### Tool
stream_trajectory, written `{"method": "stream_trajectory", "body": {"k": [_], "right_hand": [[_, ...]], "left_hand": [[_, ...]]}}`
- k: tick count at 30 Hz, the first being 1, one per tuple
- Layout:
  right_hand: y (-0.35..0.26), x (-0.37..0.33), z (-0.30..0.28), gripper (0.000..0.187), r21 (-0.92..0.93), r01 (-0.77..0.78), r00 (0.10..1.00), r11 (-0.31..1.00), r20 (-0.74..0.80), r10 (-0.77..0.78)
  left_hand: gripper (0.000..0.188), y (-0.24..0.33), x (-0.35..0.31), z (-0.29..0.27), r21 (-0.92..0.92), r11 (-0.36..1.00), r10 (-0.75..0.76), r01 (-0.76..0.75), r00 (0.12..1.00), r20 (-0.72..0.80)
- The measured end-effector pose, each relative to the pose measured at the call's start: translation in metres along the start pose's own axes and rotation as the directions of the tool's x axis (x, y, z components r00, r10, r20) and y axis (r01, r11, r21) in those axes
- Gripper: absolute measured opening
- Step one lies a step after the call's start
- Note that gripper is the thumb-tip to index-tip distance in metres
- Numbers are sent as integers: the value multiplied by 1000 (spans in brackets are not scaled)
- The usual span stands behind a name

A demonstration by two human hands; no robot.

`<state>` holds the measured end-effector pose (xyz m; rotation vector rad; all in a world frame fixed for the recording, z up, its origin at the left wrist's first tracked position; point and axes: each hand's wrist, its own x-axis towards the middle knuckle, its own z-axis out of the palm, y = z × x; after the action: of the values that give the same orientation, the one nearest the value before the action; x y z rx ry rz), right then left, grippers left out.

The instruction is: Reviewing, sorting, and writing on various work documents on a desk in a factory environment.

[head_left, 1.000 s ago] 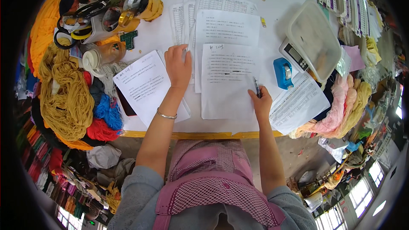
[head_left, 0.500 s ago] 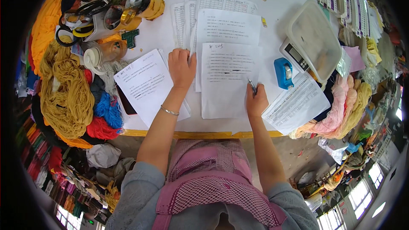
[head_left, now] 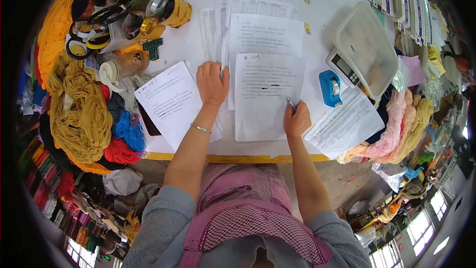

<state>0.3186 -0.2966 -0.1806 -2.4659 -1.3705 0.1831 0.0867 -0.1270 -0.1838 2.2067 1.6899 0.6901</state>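
My right hand (head_left: 297, 120) grips a pen (head_left: 291, 103) at the right edge of a printed sheet (head_left: 263, 119) in front of me. That sheet carries lines of text, a dark crossed-out strip and handwriting at its top. Between it and another stack of printed sheets (head_left: 171, 92) on the left lies my left hand (head_left: 213, 83). Its palm is down, its thumb stands apart from the fingers, and nothing shows in it. A bracelet (head_left: 201, 128) circles my left wrist. Beyond the front sheet lies a further text sheet (head_left: 267, 34), overlapping some table-printed pages (head_left: 210, 30).
At right are a blue tape dispenser (head_left: 329, 88), a scale (head_left: 343, 65) under a clear plastic tub (head_left: 364, 44), and a printed list (head_left: 347, 121). Yarn skeins (head_left: 79, 109) crowd the left edge, near a lidded jar (head_left: 121, 67) and scissors (head_left: 106, 12). Pink yarn (head_left: 391, 124) lies at right.
The whole view has shifted slightly, so things sit a little lower. My right hand with the pen has moved slightly left across the sheet's edge. My left hand stays in place.
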Motion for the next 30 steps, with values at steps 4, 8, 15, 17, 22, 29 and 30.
{"method": "stream_trajectory", "body": {"k": [4,8,15,17,22,29,30], "right_hand": [[0,-2,-1,24,-14,9,1000,1000,17,-8],[3,-3,1,25,-20,31,999,999,11,-31],[2,-2,3,25,-18,43,999,999,-12,-44],[3,-3,3,26,-15,41,999,999,-6,-41],[7,-3,4,27,-14,33,999,999,18,-33],[4,-3,4,26,-6,40,999,999,-10,-40],[3,-3,3,26,-4,42,999,999,-10,-42]], "left_hand": [[15,3,0,0,29,999,-14,13,999,28],[16,3,2,-1,40,999,9,-10,1000,28],[16,2,2,-1,53,998,21,-22,999,27],[16,3,2,-1,58,998,20,-22,999,32],[17,4,3,-2,34,998,42,-43,998,36],[18,1,1,0,43,999,10,-12,999,50],[18,1,1,0,45,999,9,-11,999,49]]}}
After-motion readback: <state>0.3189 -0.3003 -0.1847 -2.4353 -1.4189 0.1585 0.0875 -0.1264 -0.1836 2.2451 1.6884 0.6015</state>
